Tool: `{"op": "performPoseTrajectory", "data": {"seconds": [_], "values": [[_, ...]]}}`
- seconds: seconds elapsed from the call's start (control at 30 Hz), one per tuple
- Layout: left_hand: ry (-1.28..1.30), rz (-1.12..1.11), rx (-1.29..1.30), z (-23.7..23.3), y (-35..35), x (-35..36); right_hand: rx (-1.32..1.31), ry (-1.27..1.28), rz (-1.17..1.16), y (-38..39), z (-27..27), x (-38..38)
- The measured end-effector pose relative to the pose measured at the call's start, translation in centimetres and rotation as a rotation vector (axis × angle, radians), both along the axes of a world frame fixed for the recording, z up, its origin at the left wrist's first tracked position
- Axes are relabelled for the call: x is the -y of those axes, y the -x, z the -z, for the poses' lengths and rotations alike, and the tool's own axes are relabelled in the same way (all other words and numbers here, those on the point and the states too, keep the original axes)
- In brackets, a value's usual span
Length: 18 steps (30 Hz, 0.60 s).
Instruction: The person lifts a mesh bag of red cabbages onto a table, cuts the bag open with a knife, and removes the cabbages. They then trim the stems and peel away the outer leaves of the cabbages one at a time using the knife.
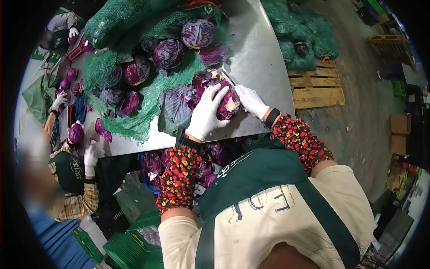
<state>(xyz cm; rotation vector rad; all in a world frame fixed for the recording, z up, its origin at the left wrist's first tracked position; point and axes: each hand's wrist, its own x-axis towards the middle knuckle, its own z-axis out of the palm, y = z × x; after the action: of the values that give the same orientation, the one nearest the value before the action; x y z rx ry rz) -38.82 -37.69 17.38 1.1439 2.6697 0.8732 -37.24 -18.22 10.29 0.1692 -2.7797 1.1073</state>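
My left hand (pixel 207 112), in a white glove, spreads its fingers over a red cabbage (pixel 229 106) on the metal table (pixel 262 58). The cabbage shows pale cut patches. Just right of it, my right hand (pixel 251 101), also gloved, has its fingers closed round a knife (pixel 228 78), whose blade points up and left beside the cabbage. A large loose leaf (pixel 175 104) lies left of my left hand. Beyond it, whole cabbages (pixel 168 54) rest on a green mesh net (pixel 161 87).
Below the table edge is a blue crate (pixel 148 179) of purple leaves. At the left, co-workers with gloved hands (pixel 91 159) handle cabbages. Filled green net bags (pixel 295 33) sit on a wooden pallet (pixel 316 85) at the right. Green crates (pixel 127 249) stand lower left.
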Motion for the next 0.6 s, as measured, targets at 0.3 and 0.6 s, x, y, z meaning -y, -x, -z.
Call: {"op": "performPoseTrajectory", "data": {"seconds": [0.3, 0.6], "values": [[-0.011, -0.29, -0.086, 1.7, 0.2, -2.1, 0.277, 0.115, 0.064, -3.9, -1.6, 0.6], [-0.048, -0.306, 0.003, 2.2, 0.3, -2.0, 0.229, -0.004, -0.008, -3.1, -1.2, 0.1]]}}
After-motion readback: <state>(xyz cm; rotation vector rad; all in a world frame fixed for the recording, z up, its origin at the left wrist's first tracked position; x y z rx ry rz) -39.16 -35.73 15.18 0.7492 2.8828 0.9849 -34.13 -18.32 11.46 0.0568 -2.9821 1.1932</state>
